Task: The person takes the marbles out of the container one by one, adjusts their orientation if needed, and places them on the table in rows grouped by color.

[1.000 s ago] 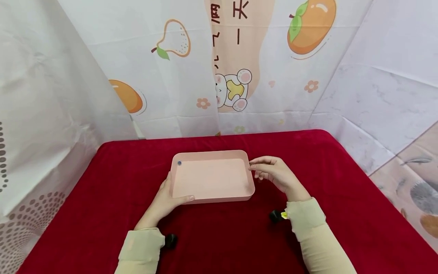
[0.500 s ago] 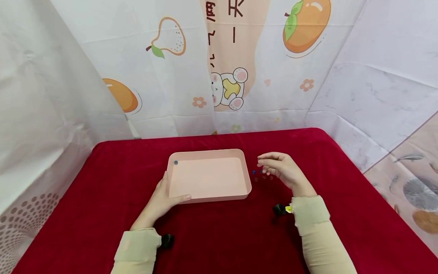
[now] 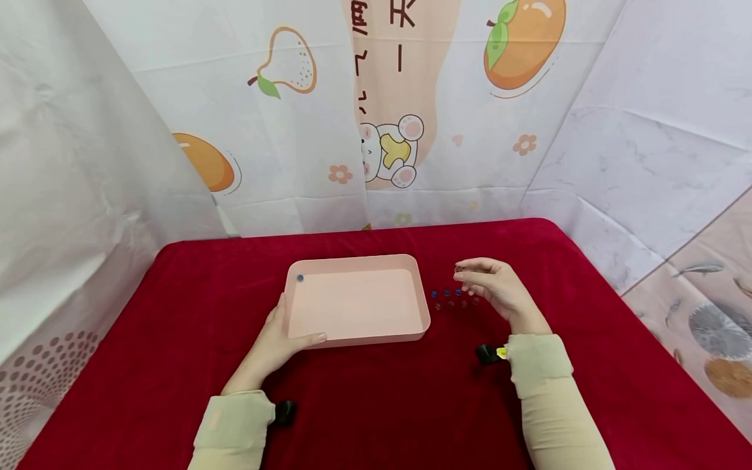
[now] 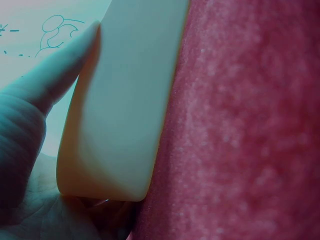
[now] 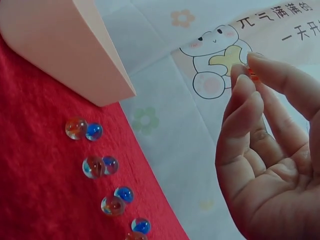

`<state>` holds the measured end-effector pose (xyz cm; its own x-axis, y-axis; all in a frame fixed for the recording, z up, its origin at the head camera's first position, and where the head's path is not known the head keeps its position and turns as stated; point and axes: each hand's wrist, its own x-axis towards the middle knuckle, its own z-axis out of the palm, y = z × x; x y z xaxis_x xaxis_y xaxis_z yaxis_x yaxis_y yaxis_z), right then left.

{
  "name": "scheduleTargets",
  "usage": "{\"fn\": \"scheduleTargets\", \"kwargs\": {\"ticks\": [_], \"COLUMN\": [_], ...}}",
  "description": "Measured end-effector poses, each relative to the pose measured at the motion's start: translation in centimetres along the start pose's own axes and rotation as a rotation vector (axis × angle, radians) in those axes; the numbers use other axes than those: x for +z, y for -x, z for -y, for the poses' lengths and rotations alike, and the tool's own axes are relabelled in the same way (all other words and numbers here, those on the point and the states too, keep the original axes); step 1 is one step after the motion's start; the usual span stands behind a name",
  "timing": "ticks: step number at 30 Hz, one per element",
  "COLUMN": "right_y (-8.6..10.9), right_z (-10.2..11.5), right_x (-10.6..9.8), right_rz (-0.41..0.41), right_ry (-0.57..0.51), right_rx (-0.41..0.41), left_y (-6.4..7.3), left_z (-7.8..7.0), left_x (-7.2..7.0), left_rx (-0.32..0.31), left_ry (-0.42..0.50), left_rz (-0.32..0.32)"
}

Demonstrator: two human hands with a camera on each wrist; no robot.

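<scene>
A pale pink rectangular tray lies on the red cloth with one blue marble in its far left corner. My left hand grips the near left corner, thumb over the front rim; its fingers are mostly hidden by the tray in the left wrist view. Right of the tray, my right hand is raised, pinching an orange-red marble between thumb and fingertips. Below it, blue marbles and reddish clear marbles lie in two short rows.
Red cloth covers the table. A white curtain printed with fruit hangs behind the far edge, and more sheets hang at both sides. A small black device sits by the left cuff, another by the right.
My right hand has moved right, away from the tray's right rim, with the marble at its fingertips; the marble rows have come into sight. My left hand keeps its grip on the tray.
</scene>
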<state>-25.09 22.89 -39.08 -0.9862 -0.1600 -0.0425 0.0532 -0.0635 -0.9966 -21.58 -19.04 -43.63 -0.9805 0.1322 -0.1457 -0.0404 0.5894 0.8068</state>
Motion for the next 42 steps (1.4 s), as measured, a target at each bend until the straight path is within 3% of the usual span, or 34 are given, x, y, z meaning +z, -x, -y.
{"fn": "scheduleTargets", "kwargs": {"ticks": [9,23,42], "right_y": [0.3,1.4,1.7], "right_z": [0.1,0.5,-2.2], "right_x": [-1.1,-4.5,-7.8], "right_rz": [-0.036,-0.084,-0.020], "right_ry": [-0.030,-0.102,0.129], "right_rx": [0.006,0.054,0.243], "left_y": [0.1,0.3,0.3], "left_z": [-0.1,-0.4,-0.4], "left_x": [0.0,-0.1,-0.1], "left_rx": [-0.018,-0.055,-0.055], "left_ry": [0.002,0.003,0.011], "left_rz": [0.002,0.013,0.008]}}
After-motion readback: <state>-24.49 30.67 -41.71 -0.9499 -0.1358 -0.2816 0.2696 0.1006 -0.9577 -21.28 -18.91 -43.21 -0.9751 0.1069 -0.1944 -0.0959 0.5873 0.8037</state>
